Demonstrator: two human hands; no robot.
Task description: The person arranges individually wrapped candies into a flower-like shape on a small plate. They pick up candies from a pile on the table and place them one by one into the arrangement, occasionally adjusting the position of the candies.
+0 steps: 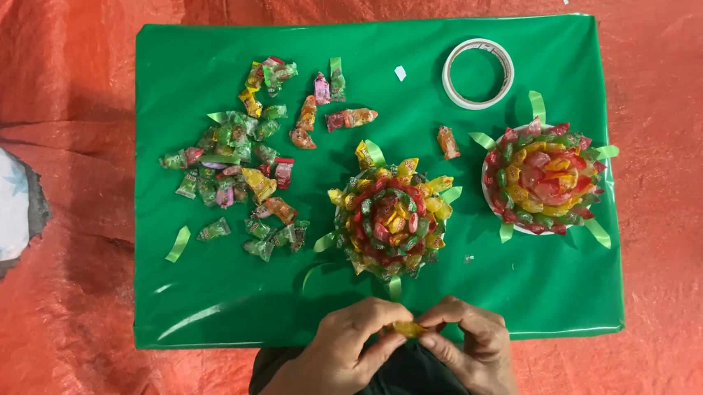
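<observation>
Red tarpaulin [673,311] spreads under a low counter [196,294] wrapped in glossy green film. Your left hand [349,346] and right hand [473,346] meet at its near edge, fingers [383,340] of both pinched together on 1 small yellow candy [408,329]. Just beyond sits the half-built candy rosette [390,217]; a finished rosette [544,180] lies to its right, near the tape roll [479,73]. Loose candies [238,173] are heaped at left. Keep your grip on the wrapper ends, not the sweet, and work close above the counter so a slip lands on the film.
</observation>
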